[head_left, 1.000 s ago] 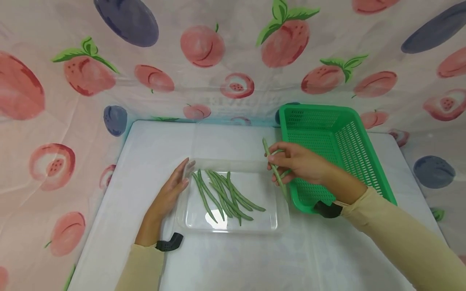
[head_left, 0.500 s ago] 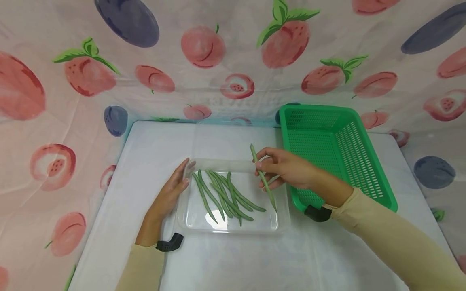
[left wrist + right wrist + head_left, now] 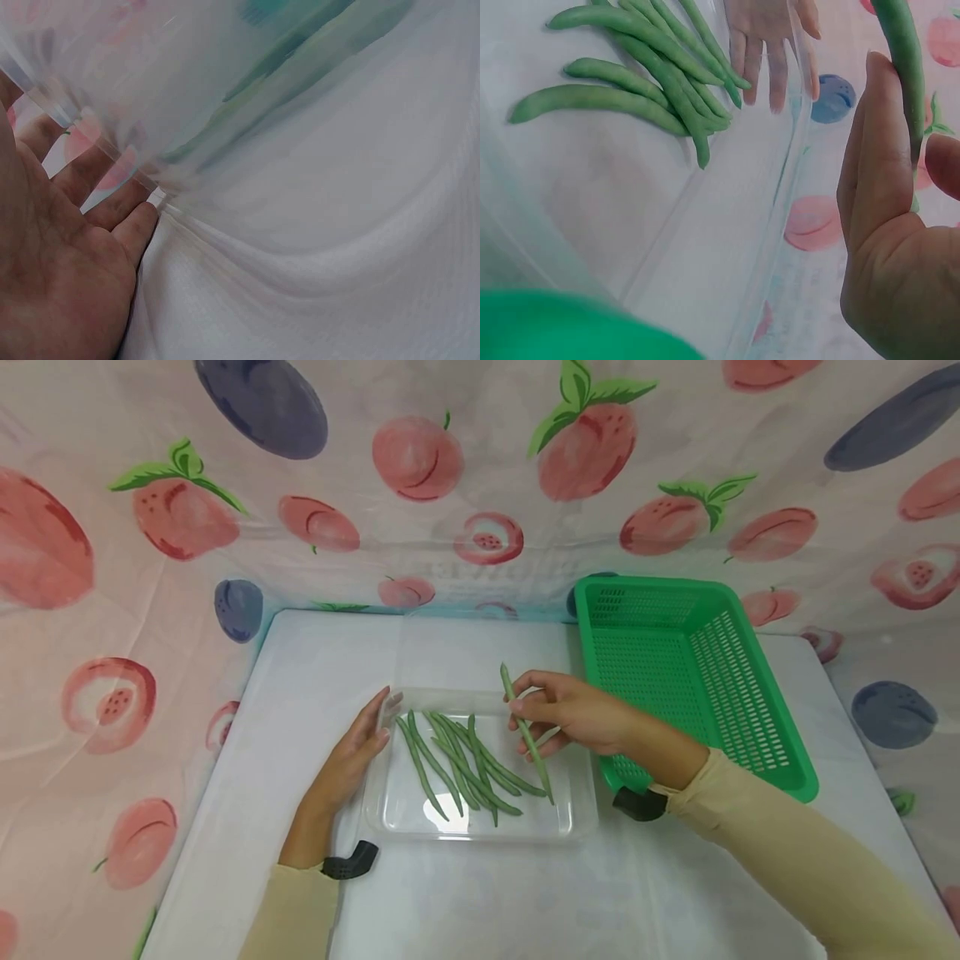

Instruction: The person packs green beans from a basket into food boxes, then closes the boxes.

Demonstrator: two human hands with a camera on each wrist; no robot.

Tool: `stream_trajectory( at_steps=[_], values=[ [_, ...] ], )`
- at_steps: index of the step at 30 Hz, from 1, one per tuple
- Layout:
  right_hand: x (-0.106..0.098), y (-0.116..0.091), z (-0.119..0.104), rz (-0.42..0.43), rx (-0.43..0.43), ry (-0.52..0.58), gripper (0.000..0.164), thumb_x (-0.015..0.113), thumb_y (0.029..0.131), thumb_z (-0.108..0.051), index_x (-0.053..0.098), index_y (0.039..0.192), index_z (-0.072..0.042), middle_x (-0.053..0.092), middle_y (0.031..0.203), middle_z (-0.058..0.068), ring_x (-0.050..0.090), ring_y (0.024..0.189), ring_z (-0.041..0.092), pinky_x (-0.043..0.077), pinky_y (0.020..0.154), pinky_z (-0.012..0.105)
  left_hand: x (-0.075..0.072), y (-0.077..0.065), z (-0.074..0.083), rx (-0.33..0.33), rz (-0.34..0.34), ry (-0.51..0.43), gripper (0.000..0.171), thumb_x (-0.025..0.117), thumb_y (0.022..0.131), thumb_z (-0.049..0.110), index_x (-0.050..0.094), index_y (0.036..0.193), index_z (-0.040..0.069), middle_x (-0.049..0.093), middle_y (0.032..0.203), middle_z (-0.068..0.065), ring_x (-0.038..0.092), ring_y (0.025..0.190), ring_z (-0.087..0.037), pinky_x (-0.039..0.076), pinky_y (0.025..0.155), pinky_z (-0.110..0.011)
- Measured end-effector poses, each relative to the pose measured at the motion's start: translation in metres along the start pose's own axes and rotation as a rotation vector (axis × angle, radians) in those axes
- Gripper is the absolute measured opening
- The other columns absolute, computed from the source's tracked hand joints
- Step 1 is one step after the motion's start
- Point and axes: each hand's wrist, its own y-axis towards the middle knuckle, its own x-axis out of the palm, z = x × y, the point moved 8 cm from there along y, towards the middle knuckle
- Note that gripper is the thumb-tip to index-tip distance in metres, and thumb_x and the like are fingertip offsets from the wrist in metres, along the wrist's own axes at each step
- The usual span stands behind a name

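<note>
My right hand [image 3: 581, 712] pinches a single green bean [image 3: 530, 742] between thumb and fingers, above the right part of a clear plastic container [image 3: 583, 806]. The held bean slants, its lower end toward the container's right side. Inside the container several green beans [image 3: 420, 768] lie loosely crossed; the right wrist view shows these loose beans [image 3: 592, 101] closely. Against the container's left wall rests my left hand [image 3: 354, 756], its fingers fairly straight. From the left wrist, that hand [image 3: 75, 225] touches the clear wall, with beans blurred through the plastic.
A green perforated basket [image 3: 772, 718] stands just right of the container, with no beans visible in it. Both stand on a white-covered table [image 3: 480, 902]. A fruit-patterned cloth [image 3: 420, 543] hangs behind and at the sides.
My right hand has moved left with the green bean, from beside the basket to over the container. The left hand and the beans in the container have stayed put.
</note>
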Motion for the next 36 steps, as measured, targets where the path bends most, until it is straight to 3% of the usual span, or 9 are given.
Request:
stream_trajectory(
  at_steps=[8, 25, 36],
  values=[
    [0.009, 0.007, 0.004, -0.016, 0.016, 0.005, 0.03, 0.057, 0.106, -0.022, 0.046, 0.129, -0.006, 0.068, 0.109, 0.011, 0.075, 0.089, 0.032, 0.064, 0.073, 0.04, 0.0, -0.001, 0.001, -0.007, 0.002, -0.007, 0.063, 0.043, 0.107, 0.012, 0.02, 0.165, 0.025, 0.02, 0.171, -0.009, 0.008, 0.16, -0.034, 0.012, 0.121, -0.07],
    [0.015, 0.013, 0.004, 0.001, 0.03, -0.014, 0.033, 0.058, 0.105, -0.021, 0.05, 0.135, -0.008, 0.065, 0.114, 0.012, 0.072, 0.092, 0.024, 0.063, 0.076, 0.041, 0.0, 0.0, -0.001, -0.012, -0.002, -0.003, 0.064, 0.042, 0.107, 0.011, 0.021, 0.164, 0.027, 0.019, 0.172, -0.007, 0.006, 0.16, -0.034, 0.012, 0.12, -0.072],
    [0.015, 0.011, 0.004, -0.019, 0.017, 0.001, 0.032, 0.057, 0.106, -0.022, 0.051, 0.133, -0.007, 0.06, 0.123, 0.023, 0.072, 0.093, 0.025, 0.062, 0.081, 0.046, -0.001, 0.0, -0.004, -0.017, 0.005, 0.004, 0.063, 0.043, 0.107, 0.013, 0.021, 0.164, 0.03, 0.017, 0.172, -0.004, 0.006, 0.16, -0.033, 0.013, 0.12, -0.072]
  ],
)
